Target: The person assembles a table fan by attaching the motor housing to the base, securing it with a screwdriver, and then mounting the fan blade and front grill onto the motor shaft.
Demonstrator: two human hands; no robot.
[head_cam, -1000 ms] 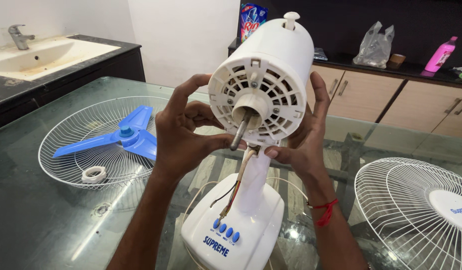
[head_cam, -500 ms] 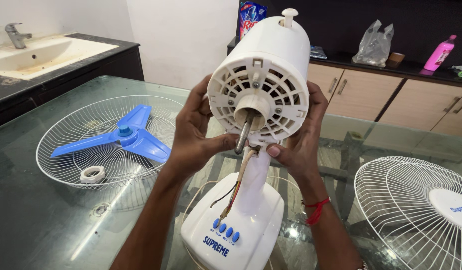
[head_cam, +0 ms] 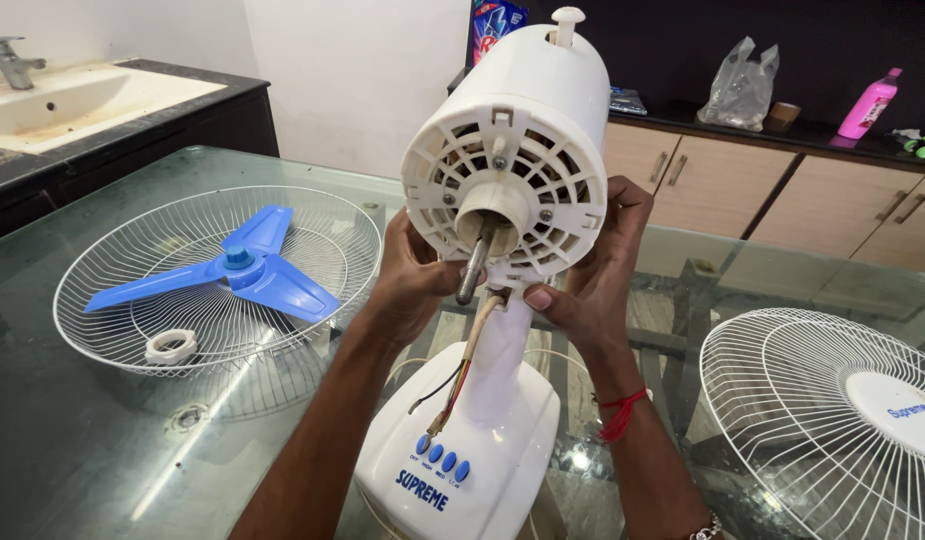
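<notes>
A white fan motor housing (head_cam: 517, 150) stands on its neck above the white base (head_cam: 462, 440), in the middle of a glass table (head_cam: 72, 450), its vented face and bare steel shaft (head_cam: 472, 270) pointing toward the camera. The left hand (head_cam: 412, 285) cups the housing's lower left side, fingers curled around it and thumb lying by the shaft. The right hand (head_cam: 592, 270) grips the lower right side, fingers wrapped behind the housing and thumb pressed under its front rim. Loose wires (head_cam: 452, 385) hang from the neck down over the base's blue buttons (head_cam: 440, 458). To the left lies a wire guard (head_cam: 217, 285) holding a blue blade (head_cam: 232, 275) and a white ring (head_cam: 170, 346). At near right lies a second guard (head_cam: 832, 420). A sink (head_cam: 72, 100) sits far left; a pink bottle (head_cam: 868, 105) and a plastic bag (head_cam: 742, 85) stand on the far counter.
</notes>
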